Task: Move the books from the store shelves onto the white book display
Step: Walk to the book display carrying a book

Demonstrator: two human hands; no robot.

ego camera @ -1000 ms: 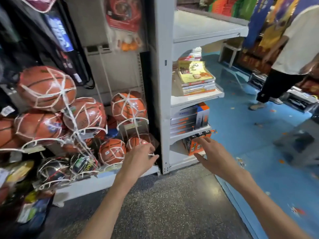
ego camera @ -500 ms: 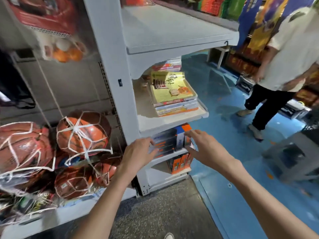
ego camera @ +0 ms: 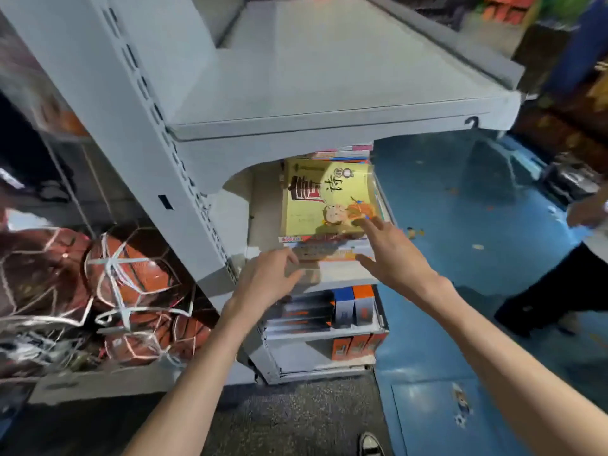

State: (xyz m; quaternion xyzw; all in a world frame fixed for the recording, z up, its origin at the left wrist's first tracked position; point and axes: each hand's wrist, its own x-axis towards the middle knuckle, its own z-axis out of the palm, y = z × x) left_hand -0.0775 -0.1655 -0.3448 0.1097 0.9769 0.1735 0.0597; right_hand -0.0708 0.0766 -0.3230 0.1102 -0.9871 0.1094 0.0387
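2 spread hands, left hand (ego camera: pixel 269 278) and right hand (ego camera: pixel 391 255), at the book stack (ego camera: pixel 324 205); gripping nothing.

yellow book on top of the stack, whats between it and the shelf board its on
In the head view, a few more stacked books lie flat between the yellow book and the shelf board.
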